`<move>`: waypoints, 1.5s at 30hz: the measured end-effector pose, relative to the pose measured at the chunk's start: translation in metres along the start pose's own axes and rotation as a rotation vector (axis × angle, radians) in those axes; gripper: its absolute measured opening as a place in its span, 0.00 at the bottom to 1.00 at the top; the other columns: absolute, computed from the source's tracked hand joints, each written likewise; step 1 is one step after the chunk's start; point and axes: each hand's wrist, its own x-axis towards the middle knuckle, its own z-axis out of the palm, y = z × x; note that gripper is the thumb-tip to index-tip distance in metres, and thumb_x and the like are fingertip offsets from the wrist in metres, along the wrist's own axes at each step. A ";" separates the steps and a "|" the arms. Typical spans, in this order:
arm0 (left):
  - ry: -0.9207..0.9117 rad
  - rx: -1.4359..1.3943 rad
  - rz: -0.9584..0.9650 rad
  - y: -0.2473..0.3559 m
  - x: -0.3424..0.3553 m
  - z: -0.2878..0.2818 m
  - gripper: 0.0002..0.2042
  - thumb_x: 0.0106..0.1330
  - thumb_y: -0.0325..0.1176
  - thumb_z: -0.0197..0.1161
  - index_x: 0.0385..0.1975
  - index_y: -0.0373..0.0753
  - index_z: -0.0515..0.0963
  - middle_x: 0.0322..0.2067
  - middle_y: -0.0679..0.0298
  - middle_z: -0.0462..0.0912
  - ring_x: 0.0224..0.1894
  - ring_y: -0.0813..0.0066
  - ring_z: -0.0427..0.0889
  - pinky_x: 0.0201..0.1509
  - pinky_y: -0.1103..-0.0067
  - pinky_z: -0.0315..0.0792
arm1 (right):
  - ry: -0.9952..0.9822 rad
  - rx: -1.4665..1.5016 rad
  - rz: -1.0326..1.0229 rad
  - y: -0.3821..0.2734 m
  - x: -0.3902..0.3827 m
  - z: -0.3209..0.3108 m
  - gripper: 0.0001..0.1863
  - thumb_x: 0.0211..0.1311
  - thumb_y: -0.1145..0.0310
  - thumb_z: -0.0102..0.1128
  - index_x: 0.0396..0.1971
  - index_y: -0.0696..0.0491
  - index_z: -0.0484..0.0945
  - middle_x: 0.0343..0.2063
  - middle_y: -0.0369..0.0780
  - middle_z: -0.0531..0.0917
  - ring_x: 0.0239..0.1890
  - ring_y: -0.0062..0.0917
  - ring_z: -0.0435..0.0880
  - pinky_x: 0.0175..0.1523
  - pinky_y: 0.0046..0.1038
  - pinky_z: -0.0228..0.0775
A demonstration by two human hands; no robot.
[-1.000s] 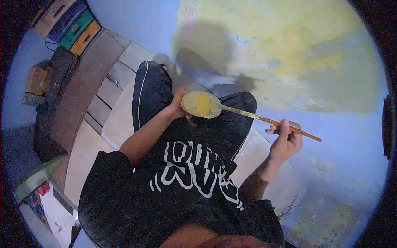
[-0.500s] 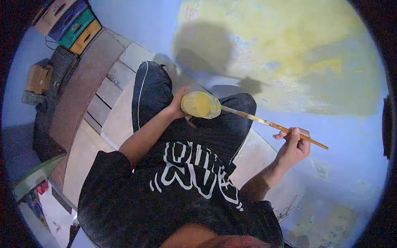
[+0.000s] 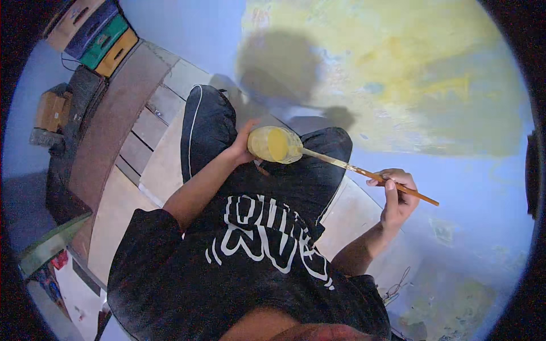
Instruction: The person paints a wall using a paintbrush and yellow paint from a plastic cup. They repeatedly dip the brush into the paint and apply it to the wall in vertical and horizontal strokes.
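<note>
Cup (image 3: 277, 144) of yellow up over my lap, stick (image 3: 335, 162) at its rim, both hands busy!
Here's the cup, pale and see-through, tipped so its yellow (image 3: 278, 144) shows, and my left hand (image 3: 243, 146) is curled round its left side, fingers partly hidden; the stick runs from the cup's right edge, whitish there, orange-brown further out, though whether its tip dips in I can't tell, and my right hand (image 3: 400, 199) has it pinched between thumb and bent fingers near the far end; below, my black trousers (image 3: 207, 128), knees spread over pale tiles (image 3: 116, 213); ahead, the blue wall (image 3: 398, 165) wears a big yellow patch (image 3: 364, 62), and far left, coloured drawers (image 3: 107, 48)!
</note>
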 end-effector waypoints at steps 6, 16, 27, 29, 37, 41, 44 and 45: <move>0.030 -0.069 -0.050 0.001 0.000 -0.001 0.33 0.65 0.61 0.46 0.58 0.39 0.70 0.56 0.56 0.76 0.57 0.56 0.76 0.62 0.57 0.64 | 0.061 -0.017 0.016 -0.002 0.001 -0.006 0.04 0.62 0.77 0.54 0.31 0.63 0.74 0.26 0.47 0.80 0.27 0.28 0.81 0.35 0.28 0.76; -0.008 0.043 0.032 -0.009 0.011 -0.021 0.37 0.65 0.65 0.39 0.60 0.39 0.69 0.55 0.55 0.76 0.56 0.57 0.77 0.59 0.59 0.70 | 0.373 0.013 -0.067 0.010 -0.006 -0.017 0.06 0.62 0.75 0.59 0.30 0.63 0.80 0.21 0.47 0.82 0.22 0.32 0.84 0.34 0.31 0.77; -0.032 0.176 0.087 -0.009 -0.001 0.005 0.34 0.61 0.65 0.42 0.54 0.42 0.74 0.48 0.57 0.80 0.49 0.55 0.80 0.44 0.58 0.75 | 0.990 -0.319 -0.742 -0.078 0.052 -0.093 0.03 0.61 0.83 0.57 0.34 0.65 0.73 0.28 0.52 0.81 0.25 0.33 0.85 0.30 0.33 0.83; 0.009 0.200 0.098 -0.008 -0.001 0.005 0.34 0.61 0.64 0.42 0.54 0.43 0.75 0.48 0.57 0.80 0.48 0.55 0.80 0.43 0.58 0.75 | 1.022 -0.467 -0.874 -0.091 0.072 -0.103 0.03 0.61 0.84 0.56 0.34 0.67 0.73 0.29 0.53 0.82 0.28 0.33 0.86 0.33 0.32 0.85; -0.082 0.074 0.096 -0.010 0.000 0.006 0.30 0.63 0.61 0.41 0.51 0.45 0.76 0.45 0.61 0.82 0.43 0.59 0.82 0.35 0.65 0.77 | 1.009 -0.804 -0.984 -0.100 0.123 -0.129 0.03 0.58 0.83 0.62 0.32 0.64 0.78 0.27 0.47 0.84 0.30 0.27 0.87 0.36 0.25 0.83; 0.053 0.084 0.179 -0.014 -0.007 0.028 0.30 0.63 0.63 0.40 0.50 0.46 0.76 0.42 0.61 0.82 0.39 0.60 0.82 0.29 0.67 0.75 | 1.000 -0.878 -1.026 -0.096 0.131 -0.138 0.02 0.58 0.82 0.64 0.31 0.62 0.80 0.27 0.44 0.85 0.28 0.23 0.86 0.34 0.22 0.80; 0.001 0.131 0.138 -0.012 -0.003 0.015 0.29 0.62 0.61 0.41 0.50 0.47 0.76 0.40 0.62 0.82 0.34 0.59 0.82 0.19 0.67 0.71 | 1.000 -0.796 -1.008 -0.097 0.136 -0.134 0.03 0.57 0.81 0.65 0.31 0.61 0.80 0.26 0.43 0.85 0.27 0.22 0.86 0.34 0.20 0.79; 0.000 0.132 0.136 -0.014 -0.002 0.012 0.29 0.62 0.61 0.41 0.50 0.47 0.76 0.40 0.62 0.82 0.34 0.59 0.82 0.19 0.67 0.71 | 0.997 -0.794 -1.013 -0.097 0.138 -0.135 0.03 0.57 0.81 0.65 0.31 0.61 0.80 0.26 0.42 0.85 0.27 0.22 0.86 0.34 0.20 0.79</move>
